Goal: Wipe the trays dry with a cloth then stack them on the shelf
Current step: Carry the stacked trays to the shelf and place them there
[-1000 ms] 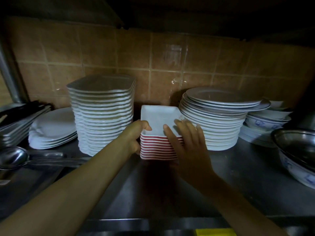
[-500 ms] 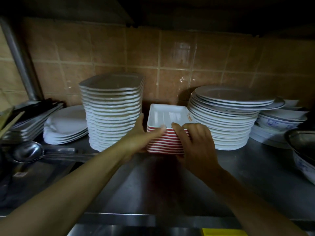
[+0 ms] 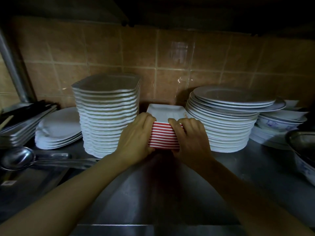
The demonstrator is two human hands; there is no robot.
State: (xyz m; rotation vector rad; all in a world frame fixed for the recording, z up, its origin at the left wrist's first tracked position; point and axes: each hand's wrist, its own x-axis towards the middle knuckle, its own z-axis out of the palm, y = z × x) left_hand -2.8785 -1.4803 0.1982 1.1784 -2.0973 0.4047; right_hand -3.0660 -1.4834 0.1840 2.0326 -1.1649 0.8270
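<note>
Two tall piles of white dishes stand on the steel shelf point(image 3: 238, 176): the scalloped plates point(image 3: 107, 114) on my left and the round plates point(image 3: 226, 120) on my right. Between them sits the smaller stack of red-striped trays point(image 3: 163, 135), near the tiled wall. My left hand point(image 3: 136, 138) grips its left front corner and my right hand point(image 3: 189, 138) grips the right one, fingers curled over the top rim. I think the gap is narrow, so a crooked push can knock a neighbour pile. The trays can also slide apart if I squeeze unevenly. A ladle point(image 3: 18, 157) lies far left.
</note>
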